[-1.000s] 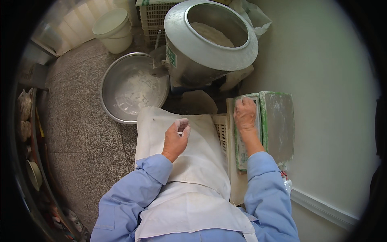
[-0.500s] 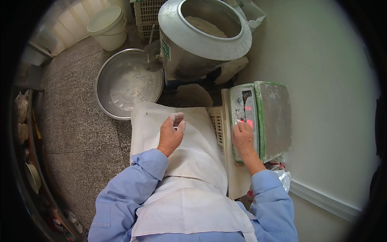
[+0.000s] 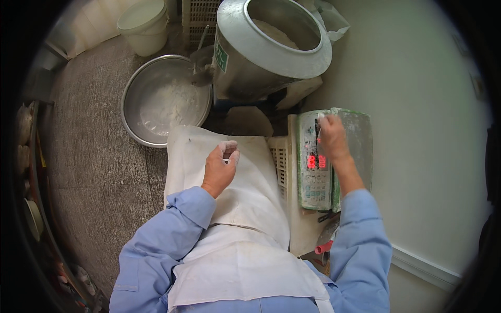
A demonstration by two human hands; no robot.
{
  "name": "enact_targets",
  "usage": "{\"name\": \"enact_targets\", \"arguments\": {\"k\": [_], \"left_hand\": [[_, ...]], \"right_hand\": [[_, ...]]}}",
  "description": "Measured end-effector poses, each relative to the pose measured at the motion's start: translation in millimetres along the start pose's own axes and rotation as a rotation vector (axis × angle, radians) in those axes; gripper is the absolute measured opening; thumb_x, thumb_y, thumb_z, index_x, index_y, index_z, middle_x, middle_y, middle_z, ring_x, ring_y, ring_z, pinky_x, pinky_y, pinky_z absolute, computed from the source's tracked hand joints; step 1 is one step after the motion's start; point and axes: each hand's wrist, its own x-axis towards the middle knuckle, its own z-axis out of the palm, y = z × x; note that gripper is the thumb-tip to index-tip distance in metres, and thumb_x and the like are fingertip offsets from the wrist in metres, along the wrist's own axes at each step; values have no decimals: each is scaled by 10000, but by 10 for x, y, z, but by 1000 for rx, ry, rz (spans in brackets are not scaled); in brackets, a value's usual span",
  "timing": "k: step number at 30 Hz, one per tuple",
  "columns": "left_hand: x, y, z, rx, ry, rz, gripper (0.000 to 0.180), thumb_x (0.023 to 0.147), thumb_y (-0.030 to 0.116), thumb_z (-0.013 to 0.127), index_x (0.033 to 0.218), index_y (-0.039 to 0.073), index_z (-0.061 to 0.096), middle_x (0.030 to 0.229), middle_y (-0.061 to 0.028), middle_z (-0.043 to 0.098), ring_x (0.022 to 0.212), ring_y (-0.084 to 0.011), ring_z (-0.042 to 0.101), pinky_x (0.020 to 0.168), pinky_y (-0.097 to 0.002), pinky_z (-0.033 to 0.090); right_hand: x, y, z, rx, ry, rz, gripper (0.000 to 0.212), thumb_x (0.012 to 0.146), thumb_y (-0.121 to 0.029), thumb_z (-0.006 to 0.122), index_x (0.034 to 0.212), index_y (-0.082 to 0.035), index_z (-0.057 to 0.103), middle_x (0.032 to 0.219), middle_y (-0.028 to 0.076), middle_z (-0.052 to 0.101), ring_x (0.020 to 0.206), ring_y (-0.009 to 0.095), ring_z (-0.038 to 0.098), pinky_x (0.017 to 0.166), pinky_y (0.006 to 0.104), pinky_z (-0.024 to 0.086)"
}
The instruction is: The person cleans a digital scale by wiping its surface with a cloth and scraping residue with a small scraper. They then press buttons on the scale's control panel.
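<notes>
My left hand [image 3: 219, 168] hovers over the white apron [image 3: 250, 188] on my lap. Its fingers are loosely curled and dusted with white powder, the thumb stands apart from them, and nothing shows between them. To the right is a powder-smeared digital scale [image 3: 316, 182] with a green edge, red lit digits and a flat grey plate [image 3: 357, 146]. My right hand [image 3: 334, 136] is at the far end of the scale's display panel, fingers pinched together and somewhat blurred. A whitish bit shows at the fingertips; whether it is a held thing or powder is unclear.
Ahead stands a large metal drum [image 3: 261, 68] with powder inside. A metal basin [image 3: 136, 133] holding white powder sits on the floor to its left, with a white bucket [image 3: 146, 34] behind. A wall [image 3: 412, 156] rises on the right; a shelf [image 3: 44, 208] lines the left.
My right hand has moved away from me along the scale, from the middle of the panel to its far end, uncovering the digits and buttons. The left hand has barely moved.
</notes>
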Motion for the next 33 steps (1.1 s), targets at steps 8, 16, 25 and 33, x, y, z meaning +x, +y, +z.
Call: {"name": "enact_targets", "arguments": {"k": [8, 16, 25, 33], "left_hand": [[41, -29, -51, -17, 18, -37, 266, 885, 129, 589, 1118, 1, 585, 999, -94, 661, 891, -170, 622, 778, -289, 491], [44, -71, 23, -36, -10, -64, 265, 887, 133, 587, 1116, -1, 583, 999, -93, 660, 894, -170, 619, 785, -296, 488], [-6, -68, 87, -37, -51, -42, 263, 878, 126, 588, 1106, -6, 585, 992, -104, 664, 878, -173, 626, 785, -295, 490], [-16, -59, 101, -10, -66, -8, 248, 877, 124, 585, 1088, -7, 592, 980, -106, 662, 884, -178, 627, 795, -297, 490]], "right_hand": [[225, 159, 182, -127, -209, -9, 59, 736, -7, 533, 780, -36, 561, 843, 130, 569, 865, 314, 558, 767, 402, 491], [-514, -109, 45, -73, -149, 19, 63, 721, -14, 542, 778, -38, 549, 848, 118, 563, 869, 294, 562, 753, 381, 491], [-1285, -492, -269, -27, -265, 58, 78, 707, -19, 549, 780, -45, 554, 849, 116, 555, 868, 291, 556, 762, 375, 486], [-1177, -419, -526, 390, -479, 253, 56, 742, -9, 605, 786, -16, 638, 764, 133, 610, 771, 317, 605, 714, 384, 509]]}}
